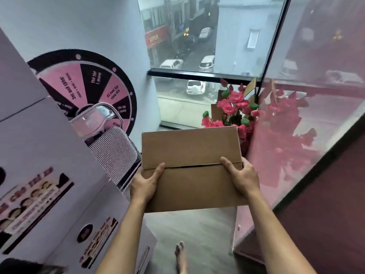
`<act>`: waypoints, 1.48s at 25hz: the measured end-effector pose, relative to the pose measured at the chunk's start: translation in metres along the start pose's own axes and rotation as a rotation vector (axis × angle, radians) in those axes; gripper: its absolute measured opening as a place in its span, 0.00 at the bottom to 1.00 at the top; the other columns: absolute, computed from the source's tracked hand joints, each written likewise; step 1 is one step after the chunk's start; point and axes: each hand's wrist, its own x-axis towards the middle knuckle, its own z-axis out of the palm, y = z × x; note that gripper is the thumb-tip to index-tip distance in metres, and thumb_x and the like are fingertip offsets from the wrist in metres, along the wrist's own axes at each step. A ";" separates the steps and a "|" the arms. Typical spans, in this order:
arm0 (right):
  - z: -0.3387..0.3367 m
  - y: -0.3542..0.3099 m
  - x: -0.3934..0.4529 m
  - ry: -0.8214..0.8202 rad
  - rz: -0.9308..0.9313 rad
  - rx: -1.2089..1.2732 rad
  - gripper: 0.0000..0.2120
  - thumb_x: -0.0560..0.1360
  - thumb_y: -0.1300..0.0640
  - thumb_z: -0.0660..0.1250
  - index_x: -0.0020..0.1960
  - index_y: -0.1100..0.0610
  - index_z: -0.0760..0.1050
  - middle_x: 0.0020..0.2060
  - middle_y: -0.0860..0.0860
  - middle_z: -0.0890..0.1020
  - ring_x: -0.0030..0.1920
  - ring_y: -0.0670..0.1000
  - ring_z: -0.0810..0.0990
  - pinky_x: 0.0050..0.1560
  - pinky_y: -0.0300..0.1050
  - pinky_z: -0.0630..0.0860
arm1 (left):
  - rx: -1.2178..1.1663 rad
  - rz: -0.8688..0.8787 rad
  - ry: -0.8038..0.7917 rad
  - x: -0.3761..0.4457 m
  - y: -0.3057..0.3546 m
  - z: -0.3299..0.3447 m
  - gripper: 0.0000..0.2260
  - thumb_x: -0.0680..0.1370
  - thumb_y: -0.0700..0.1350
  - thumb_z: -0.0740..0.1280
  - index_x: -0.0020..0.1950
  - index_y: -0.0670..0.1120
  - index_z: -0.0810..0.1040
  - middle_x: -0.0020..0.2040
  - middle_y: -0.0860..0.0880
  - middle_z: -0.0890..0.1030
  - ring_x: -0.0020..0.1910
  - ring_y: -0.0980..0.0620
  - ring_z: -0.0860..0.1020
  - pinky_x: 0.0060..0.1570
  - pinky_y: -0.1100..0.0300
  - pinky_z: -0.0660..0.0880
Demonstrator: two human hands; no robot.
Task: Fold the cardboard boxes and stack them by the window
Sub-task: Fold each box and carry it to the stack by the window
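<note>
The flat brown folded cardboard box is held off the floor between both hands — the left hand curls round its left near edge, the right hand round its right, thumbs on top near the flap seam. Each grip is closed on the box. Its long axis runs hand to hand. The tall glass window lies straight beyond the grip, past the pink artificial flowers — both hands about equally near.
</note>
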 end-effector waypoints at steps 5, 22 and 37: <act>0.044 -0.009 0.137 0.007 0.053 -0.016 0.28 0.68 0.30 0.71 0.59 0.47 0.80 0.49 0.45 0.85 0.52 0.52 0.82 0.57 0.53 0.78 | 0.070 0.023 -0.028 0.140 0.031 0.061 0.31 0.64 0.74 0.71 0.58 0.55 0.78 0.51 0.55 0.82 0.54 0.51 0.81 0.58 0.53 0.76; 0.215 -0.103 0.602 -0.206 0.013 -0.055 0.33 0.63 0.22 0.66 0.55 0.46 0.80 0.48 0.44 0.84 0.52 0.51 0.82 0.55 0.51 0.78 | 0.098 -0.101 0.124 0.561 0.143 0.200 0.34 0.64 0.76 0.69 0.59 0.53 0.77 0.52 0.55 0.81 0.55 0.48 0.79 0.58 0.52 0.75; 0.440 -0.114 0.855 -0.143 0.268 -0.086 0.25 0.70 0.29 0.68 0.57 0.46 0.77 0.49 0.44 0.81 0.57 0.54 0.79 0.55 0.49 0.73 | 0.232 -0.178 -0.101 0.935 0.144 0.241 0.35 0.64 0.77 0.68 0.62 0.56 0.71 0.54 0.55 0.80 0.55 0.46 0.79 0.53 0.53 0.74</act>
